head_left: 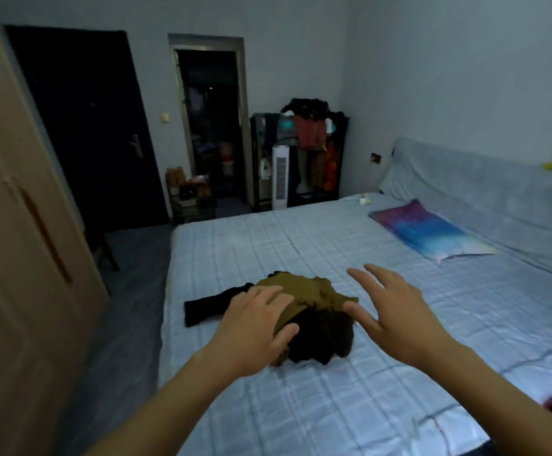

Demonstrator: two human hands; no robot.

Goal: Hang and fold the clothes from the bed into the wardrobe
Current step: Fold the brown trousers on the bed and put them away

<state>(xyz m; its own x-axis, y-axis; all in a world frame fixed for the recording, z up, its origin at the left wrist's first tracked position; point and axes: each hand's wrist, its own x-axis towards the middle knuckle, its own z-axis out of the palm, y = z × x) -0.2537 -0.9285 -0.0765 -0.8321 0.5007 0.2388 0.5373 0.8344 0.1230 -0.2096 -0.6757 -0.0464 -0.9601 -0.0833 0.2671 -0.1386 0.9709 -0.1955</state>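
Note:
A small heap of clothes lies on the bed (350,406), which has a pale blue checked sheet. An olive-brown garment (304,292) tops the heap, and black clothes (320,337) lie under and in front of it, with one black piece trailing left. My left hand (254,327) rests flat on the left side of the heap, fingers spread over the olive cloth. Just right of the heap, my right hand (396,311) hovers with its fingers apart and empty. The beige wardrobe (14,258) stands at the left, its door shut.
A blue and purple pillow (429,232) lies at the bed's far right by the covered headboard. A white tower fan (281,176) and a dark rack of clothes (314,149) stand beyond the bed. A dark door and an open doorway are at the back.

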